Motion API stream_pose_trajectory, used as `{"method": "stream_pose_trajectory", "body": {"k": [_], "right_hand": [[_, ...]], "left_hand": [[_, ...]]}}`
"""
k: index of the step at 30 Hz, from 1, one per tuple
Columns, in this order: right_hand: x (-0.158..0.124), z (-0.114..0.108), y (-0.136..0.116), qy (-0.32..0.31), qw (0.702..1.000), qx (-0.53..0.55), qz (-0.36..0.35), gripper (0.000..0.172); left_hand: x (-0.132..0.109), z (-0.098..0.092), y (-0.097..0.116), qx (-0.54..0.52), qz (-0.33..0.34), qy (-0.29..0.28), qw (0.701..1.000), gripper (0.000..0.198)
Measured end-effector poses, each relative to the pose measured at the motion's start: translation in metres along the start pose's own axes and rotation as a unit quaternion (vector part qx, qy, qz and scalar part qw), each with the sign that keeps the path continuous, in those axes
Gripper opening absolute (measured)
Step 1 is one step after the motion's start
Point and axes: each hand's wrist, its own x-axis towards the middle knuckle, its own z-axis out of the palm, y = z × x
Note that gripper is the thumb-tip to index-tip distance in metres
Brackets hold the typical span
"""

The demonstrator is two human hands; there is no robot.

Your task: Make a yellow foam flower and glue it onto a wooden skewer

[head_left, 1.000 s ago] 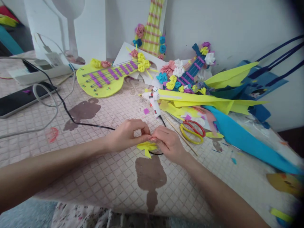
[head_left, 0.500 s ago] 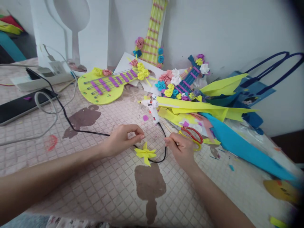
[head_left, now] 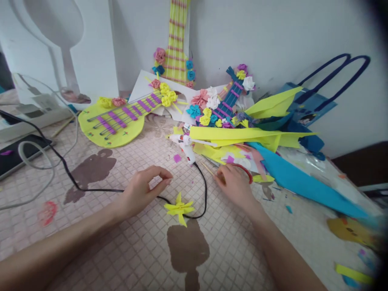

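Observation:
My left hand (head_left: 144,192) hovers over the black cord (head_left: 100,190), fingers curved and the thumb slightly apart from the forefinger. Nothing shows between them. Just right of it, a yellow paper flower (head_left: 179,208) with narrow petals lies on the cord. My right hand (head_left: 235,184) is closed and lowered over the red-handled scissors (head_left: 247,171), hiding most of their handles. Its fingertips meet the near end of a thin wooden stick (head_left: 207,167); what they grip is hidden. The white glue gun (head_left: 187,151) lies beyond both hands, its cord looping round the flower.
A yellow paper guitar (head_left: 112,125) lies at the back left near a phone (head_left: 27,155) and a power strip (head_left: 33,119). Yellow paper strips (head_left: 230,133), blue paper (head_left: 297,182) and a blue bag (head_left: 315,107) fill the right. Paper roses (head_left: 200,99) cluster at the back.
My right hand has moved forward onto the scissors' handles and the stick's end. My left hand stays curved near the flower. The view has turned a little to the right.

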Motion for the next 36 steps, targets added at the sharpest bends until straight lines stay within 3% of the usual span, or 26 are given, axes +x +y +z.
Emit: {"method": "stream_pose_trajectory", "body": {"k": [5, 9, 12, 16, 30, 36], "right_hand": [[-0.003, 0.001, -0.001, -0.017, 0.999, -0.031, -0.022, 0.010], [-0.006, -0.009, -0.005, -0.020, 0.997, 0.069, -0.040, 0.010], [-0.008, -0.016, -0.014, -0.058, 0.982, 0.166, -0.071, 0.009], [-0.013, -0.019, -0.026, -0.063, 0.965, 0.227, -0.115, 0.008], [-0.023, -0.022, -0.040, -0.086, 0.946, 0.255, -0.178, 0.013], [-0.025, -0.017, -0.042, -0.076, 0.951, 0.254, -0.160, 0.013]], "left_hand": [[-0.003, 0.003, -0.005, 0.014, 0.022, -0.005, 1.000, 0.011], [-0.006, 0.005, -0.005, 0.036, 0.056, 0.011, 0.998, 0.009], [-0.007, 0.005, -0.005, 0.042, 0.065, 0.003, 0.997, 0.009], [-0.009, 0.005, -0.006, 0.049, 0.078, -0.001, 0.996, 0.011], [-0.018, 0.004, 0.003, 0.048, 0.088, -0.032, 0.994, 0.010], [-0.015, -0.003, 0.005, 0.009, 0.082, -0.137, 0.987, 0.014]]}}
